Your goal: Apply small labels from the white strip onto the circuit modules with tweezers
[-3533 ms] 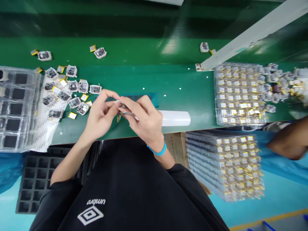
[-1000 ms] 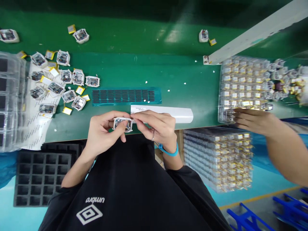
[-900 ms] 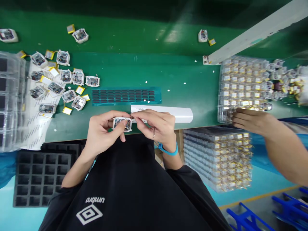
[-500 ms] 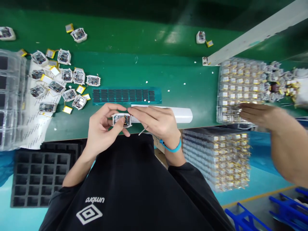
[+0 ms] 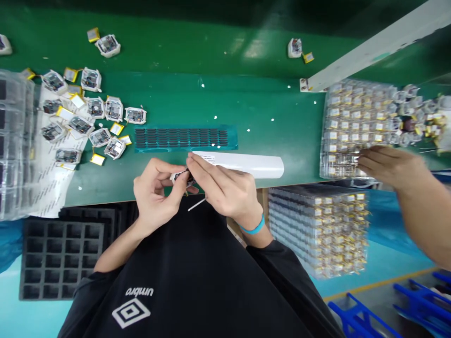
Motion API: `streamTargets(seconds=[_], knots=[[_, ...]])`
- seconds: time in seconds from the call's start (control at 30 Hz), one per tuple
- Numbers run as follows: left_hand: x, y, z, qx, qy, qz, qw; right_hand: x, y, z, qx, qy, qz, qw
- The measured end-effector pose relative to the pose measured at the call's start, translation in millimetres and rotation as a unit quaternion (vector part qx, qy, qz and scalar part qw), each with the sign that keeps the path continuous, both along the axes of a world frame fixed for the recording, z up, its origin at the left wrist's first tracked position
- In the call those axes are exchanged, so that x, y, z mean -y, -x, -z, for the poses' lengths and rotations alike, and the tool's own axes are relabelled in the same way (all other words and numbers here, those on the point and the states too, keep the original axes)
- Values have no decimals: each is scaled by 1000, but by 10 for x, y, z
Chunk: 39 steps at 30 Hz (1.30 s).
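Note:
A small white-framed circuit unit [image 5: 177, 177] is pinched between the thumb and fingers of my left hand [image 5: 158, 192], tilted and partly covered. My right hand [image 5: 229, 190] reaches over its right side, fingertips meeting it at the top edge. A thin metal tool [image 5: 196, 204] sticks out below my right hand, which holds it against the palm. Behind my hands lies a blue-green sheet with rows of dark strips [image 5: 181, 138]. A rolled white sheet [image 5: 257, 165] lies just right of them.
Similar units with yellow batteries [image 5: 80, 125] crowd the left, beside clear trays [image 5: 14, 150]. Black trays [image 5: 61, 258] sit below the table edge. At right, another person's hand [image 5: 391, 164] touches a filled clear tray [image 5: 333, 136]; stacked trays [image 5: 317, 230] stand below. A white beam [image 5: 366, 47] slants overhead.
The unit has turned from facing up to a tilted pose, more covered by my fingers. My right hand has closed in, and the tool's tip has shifted left and down.

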<state>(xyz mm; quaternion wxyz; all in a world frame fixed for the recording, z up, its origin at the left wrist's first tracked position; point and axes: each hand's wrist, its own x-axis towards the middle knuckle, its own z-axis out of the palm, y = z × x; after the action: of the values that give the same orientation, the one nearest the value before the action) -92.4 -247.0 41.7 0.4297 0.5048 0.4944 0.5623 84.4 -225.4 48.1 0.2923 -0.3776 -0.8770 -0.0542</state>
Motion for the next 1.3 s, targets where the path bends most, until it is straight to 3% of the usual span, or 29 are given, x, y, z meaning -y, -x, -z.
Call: streamTargets(seconds=[0.07,0.13,0.27,0.37,0.47,0.6,0.77,0.87,1.0,1.17,1.3], knots=[[27,-33,49,4,-23,-32,999,31,15,-4,-46,35,-11,998],[54,-60,89,16,-19,-31,999,51,34,3,-136,119,-23,983],[72,-61,119,2,-23,-9,1000,92,114,42,-327,299,37,896],[53,-20,131,-17,-41,13,999,151,170,74,-388,397,80,828],[47,20,148,-28,-37,71,996,227,184,79,-429,447,93,779],[64,27,110,-70,-62,80,992,276,126,86,-489,474,93,726],[-49,36,112,-106,-71,105,986,163,-123,214,-568,412,62,710],[-191,79,274,-191,-138,136,962,88,-310,324,-586,377,87,712],[-342,134,533,-327,-135,218,910,52,-451,470,-558,437,145,690],[-381,150,623,-347,-133,228,900,30,-460,611,-515,415,192,725],[-364,145,583,-362,-126,218,897,19,-434,695,-512,406,220,724]])
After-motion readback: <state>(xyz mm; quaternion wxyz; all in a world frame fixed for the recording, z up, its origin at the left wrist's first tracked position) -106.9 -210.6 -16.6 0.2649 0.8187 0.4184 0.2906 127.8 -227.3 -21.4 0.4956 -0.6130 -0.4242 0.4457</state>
